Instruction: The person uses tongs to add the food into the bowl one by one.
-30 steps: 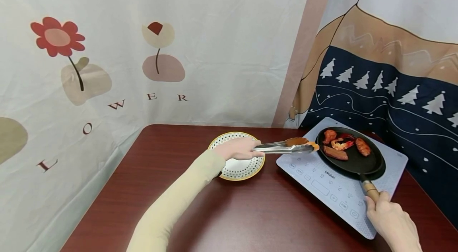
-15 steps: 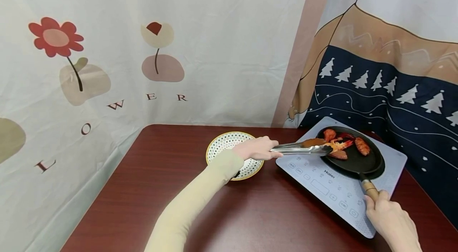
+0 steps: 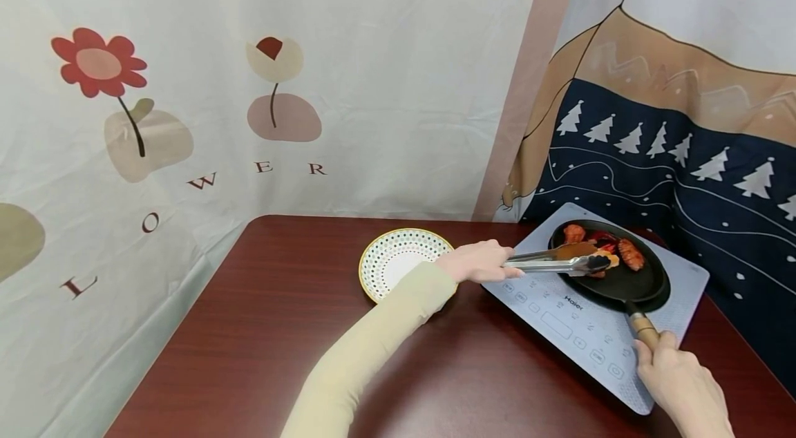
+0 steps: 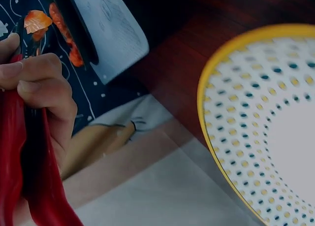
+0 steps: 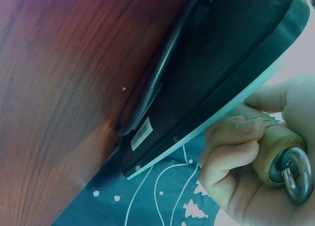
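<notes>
My left hand (image 3: pixel 481 261) grips metal tongs (image 3: pixel 560 265), whose red handles (image 4: pixel 12 137) show in the left wrist view. The tongs' tips are over the black frying pan (image 3: pixel 647 286), among the pieces of food in it. Something orange shows at the tips (image 4: pixel 38 21); I cannot tell whether they pinch a piece. A reddish-brown scored piece of food (image 3: pixel 631 254) lies to the right of the tips, and a lumpy red piece (image 3: pixel 573 233) behind them. My right hand (image 3: pixel 680 379) grips the pan's wooden handle (image 5: pixel 278 142), which ends in a metal ring.
Beneath the pan is a white induction cooker (image 3: pixel 560 320) on the dark red table (image 3: pixel 298 300). A white dotted plate with a yellow rim (image 3: pixel 373 251) stands left of it, partly behind my left forearm. Printed curtains (image 3: pixel 385 79) hang behind the table.
My left hand and the tongs have moved right, from over the plate towards the cooker, bringing the tips from the pan's left rim in over the food. My right hand keeps its place.
</notes>
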A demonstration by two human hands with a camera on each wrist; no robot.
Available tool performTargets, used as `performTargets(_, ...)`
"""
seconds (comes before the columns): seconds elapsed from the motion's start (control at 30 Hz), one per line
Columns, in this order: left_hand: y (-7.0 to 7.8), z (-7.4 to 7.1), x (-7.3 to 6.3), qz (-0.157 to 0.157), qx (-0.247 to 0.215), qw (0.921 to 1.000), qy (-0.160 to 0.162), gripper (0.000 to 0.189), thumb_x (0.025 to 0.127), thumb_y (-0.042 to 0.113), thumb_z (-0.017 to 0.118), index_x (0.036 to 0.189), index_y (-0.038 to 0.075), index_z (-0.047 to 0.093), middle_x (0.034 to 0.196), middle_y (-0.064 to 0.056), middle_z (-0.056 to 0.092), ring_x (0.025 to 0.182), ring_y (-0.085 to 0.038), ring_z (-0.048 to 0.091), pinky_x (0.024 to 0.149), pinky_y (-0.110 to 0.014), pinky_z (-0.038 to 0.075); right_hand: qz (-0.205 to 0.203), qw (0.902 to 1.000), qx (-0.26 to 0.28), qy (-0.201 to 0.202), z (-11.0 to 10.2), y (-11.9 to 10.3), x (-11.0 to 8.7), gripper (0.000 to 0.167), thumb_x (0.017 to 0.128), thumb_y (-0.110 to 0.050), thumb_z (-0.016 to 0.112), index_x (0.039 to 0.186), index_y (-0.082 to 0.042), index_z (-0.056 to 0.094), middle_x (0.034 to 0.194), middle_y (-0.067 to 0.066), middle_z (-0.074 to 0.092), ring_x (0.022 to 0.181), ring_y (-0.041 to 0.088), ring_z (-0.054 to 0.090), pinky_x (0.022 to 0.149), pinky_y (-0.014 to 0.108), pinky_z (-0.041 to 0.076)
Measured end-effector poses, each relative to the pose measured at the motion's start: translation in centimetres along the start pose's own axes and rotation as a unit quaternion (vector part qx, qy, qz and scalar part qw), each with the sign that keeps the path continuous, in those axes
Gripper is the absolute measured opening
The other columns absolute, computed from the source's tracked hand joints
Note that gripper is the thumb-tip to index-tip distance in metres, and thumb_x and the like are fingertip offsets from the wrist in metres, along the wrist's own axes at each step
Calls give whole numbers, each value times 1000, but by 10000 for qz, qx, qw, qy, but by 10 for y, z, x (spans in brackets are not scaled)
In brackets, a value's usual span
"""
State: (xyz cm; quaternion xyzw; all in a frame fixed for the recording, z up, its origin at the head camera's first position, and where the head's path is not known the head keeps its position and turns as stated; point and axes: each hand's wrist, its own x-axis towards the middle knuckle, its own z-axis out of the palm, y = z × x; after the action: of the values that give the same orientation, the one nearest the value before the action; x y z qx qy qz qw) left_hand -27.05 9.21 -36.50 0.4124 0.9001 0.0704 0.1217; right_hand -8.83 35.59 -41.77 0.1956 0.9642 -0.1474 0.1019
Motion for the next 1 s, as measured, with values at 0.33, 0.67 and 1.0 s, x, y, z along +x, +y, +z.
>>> performTargets(0.33,27,7,13,-77,17,9999,70,33,94,51,48,103,20,57,86,7,58,75,-6,53,63,-19,42,-44,10000,23,44,1,2,0,46,98,-33,39,99,14,37,69,23,53,60,31,55,52,43,40)
performTargets(0.67,56,16,19,-304,404,9986,168,32,95,51,46,93,23,60,85,8,60,73,-5,53,63,-21,43,-57,10000,6,62,1,2,0,46,98,-33,39,100,14,37,70,25,54,60,32,56,52,44,40)
performTargets(1.0,84,22,20,-684,734,9948,174,31,95,52,45,88,24,56,78,9,52,67,-6,50,62,-22,42,51,10000,-10,-25,0,0,0,47,98,-31,38,102,15,35,69,22,52,60,30,53,52,41,39)
